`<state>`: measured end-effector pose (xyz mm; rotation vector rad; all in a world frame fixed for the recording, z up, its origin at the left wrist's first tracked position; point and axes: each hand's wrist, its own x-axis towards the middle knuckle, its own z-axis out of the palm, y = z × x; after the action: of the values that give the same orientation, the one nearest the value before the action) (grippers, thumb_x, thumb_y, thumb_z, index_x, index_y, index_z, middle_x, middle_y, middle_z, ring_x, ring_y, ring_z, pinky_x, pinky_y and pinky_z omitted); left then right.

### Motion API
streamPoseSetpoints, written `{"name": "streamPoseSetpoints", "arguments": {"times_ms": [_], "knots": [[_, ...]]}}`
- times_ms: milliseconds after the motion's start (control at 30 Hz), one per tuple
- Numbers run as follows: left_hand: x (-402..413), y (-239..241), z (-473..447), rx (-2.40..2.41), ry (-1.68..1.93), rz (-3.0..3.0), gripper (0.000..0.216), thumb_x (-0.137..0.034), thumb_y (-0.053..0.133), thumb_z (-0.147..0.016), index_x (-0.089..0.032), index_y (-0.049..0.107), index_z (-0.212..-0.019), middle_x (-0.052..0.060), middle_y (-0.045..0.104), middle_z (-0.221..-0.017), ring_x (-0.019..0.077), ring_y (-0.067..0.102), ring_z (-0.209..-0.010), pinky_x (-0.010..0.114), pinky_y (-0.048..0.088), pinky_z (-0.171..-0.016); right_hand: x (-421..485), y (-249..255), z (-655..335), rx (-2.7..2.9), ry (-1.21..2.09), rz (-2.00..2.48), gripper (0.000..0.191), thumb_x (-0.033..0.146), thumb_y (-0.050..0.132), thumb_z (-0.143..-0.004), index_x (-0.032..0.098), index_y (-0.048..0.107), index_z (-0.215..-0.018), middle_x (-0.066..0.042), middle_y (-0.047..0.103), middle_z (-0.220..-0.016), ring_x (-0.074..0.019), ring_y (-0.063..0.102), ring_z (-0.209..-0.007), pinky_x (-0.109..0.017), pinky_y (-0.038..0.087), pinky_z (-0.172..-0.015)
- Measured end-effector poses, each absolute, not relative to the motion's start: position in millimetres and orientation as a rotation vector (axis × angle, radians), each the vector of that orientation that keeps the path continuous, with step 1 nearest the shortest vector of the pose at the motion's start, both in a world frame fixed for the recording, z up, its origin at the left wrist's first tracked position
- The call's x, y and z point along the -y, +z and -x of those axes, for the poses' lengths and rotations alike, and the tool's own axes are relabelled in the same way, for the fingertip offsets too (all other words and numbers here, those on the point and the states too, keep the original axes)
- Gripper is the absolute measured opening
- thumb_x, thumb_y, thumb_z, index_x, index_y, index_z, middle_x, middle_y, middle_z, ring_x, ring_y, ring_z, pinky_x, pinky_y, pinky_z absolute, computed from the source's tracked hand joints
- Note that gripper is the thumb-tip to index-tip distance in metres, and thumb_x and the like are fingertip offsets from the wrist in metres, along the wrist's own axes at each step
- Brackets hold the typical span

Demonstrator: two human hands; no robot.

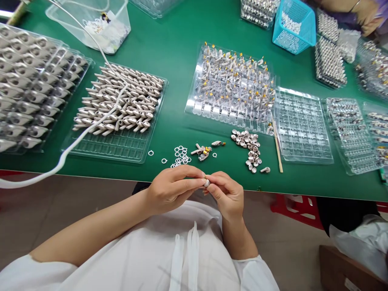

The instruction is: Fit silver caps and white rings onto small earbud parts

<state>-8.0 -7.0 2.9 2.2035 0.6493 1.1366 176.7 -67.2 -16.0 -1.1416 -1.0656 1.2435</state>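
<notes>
Beige small part (207, 182) pinched between left hand (172, 188) and right hand (226, 194), fingertips closed on it, just off tabletop (176, 52) near edge, likely for fine control. Had white rings (181, 154) and caps (250, 150) by same edge, probably for reach.

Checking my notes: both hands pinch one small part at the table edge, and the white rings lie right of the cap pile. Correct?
No: the head view shows the white rings left of the cap pile. The left hand and right hand do pinch one small part at the table edge.
</notes>
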Motion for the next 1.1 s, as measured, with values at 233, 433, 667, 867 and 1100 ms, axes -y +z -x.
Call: {"name": "streamPoseSetpoints", "arguments": {"times_ms": [233,433,667,867,1100], "knots": [[8.5,2.8,7.9,-0.652,1.131,-2.215,0.021,-0.008,0.058,-0.089,-0.018,0.067,-0.105,0.011,0.073,-0.095,0.0165,0.071,-0.088,0.026,0.061,-0.076,69.9,-18.1,-179.1,1.168,1.164,1.165,0.021,0.026,0.07,-0.085,0.028,0.075,-0.106,-0.004,0.069,-0.09,-0.0139,0.066,-0.067,-0.028,0.062,-0.056],[9.3,2.7,8.0,-0.644,1.136,-2.222,0.022,-0.006,0.059,-0.088,-0.016,0.067,-0.105,0.012,0.072,-0.095,0.017,0.071,-0.088,0.027,0.061,-0.076,69.1,-13.9,-178.9,1.251,1.038,1.129,0.03,0.017,0.069,-0.085,0.031,0.073,-0.111,-0.004,0.071,-0.091,-0.0149,0.068,-0.073,-0.026,0.06,-0.059],[9.9,2.4,7.1,-0.641,1.143,-2.214,0.022,-0.003,0.059,-0.087,-0.015,0.066,-0.104,0.013,0.071,-0.095,0.0171,0.071,-0.088,0.026,0.061,-0.076,70.1,-17.8,-179.8,1.247,1.032,1.112,0.032,0.015,0.069,-0.085,0.031,0.073,-0.111,-0.004,0.071,-0.095,-0.0158,0.069,-0.075,-0.028,0.06,-0.06],[11.0,1.4,6.9,-0.658,1.141,-2.222,0.022,-0.005,0.058,-0.089,-0.016,0.066,-0.106,0.012,0.071,-0.095,0.0164,0.07,-0.089,0.026,0.061,-0.075,70.2,-19.5,-181.6,1.253,1.041,1.147,0.024,0.022,0.07,-0.085,0.028,0.074,-0.107,-0.005,0.072,-0.094,-0.0155,0.069,-0.072,-0.028,0.06,-0.059],[12.6,-1.6,7.0,-0.65,1.156,-2.191,0.025,-0.001,0.059,-0.086,-0.013,0.066,-0.106,0.014,0.071,-0.096,0.0183,0.07,-0.089,0.028,0.061,-0.075,68.2,-16.9,-181.3,1.267,1.042,1.092,0.034,0.013,0.069,-0.084,0.033,0.073,-0.112,-0.004,0.072,-0.096,-0.0157,0.07,-0.076,-0.028,0.06,-0.061]]}}
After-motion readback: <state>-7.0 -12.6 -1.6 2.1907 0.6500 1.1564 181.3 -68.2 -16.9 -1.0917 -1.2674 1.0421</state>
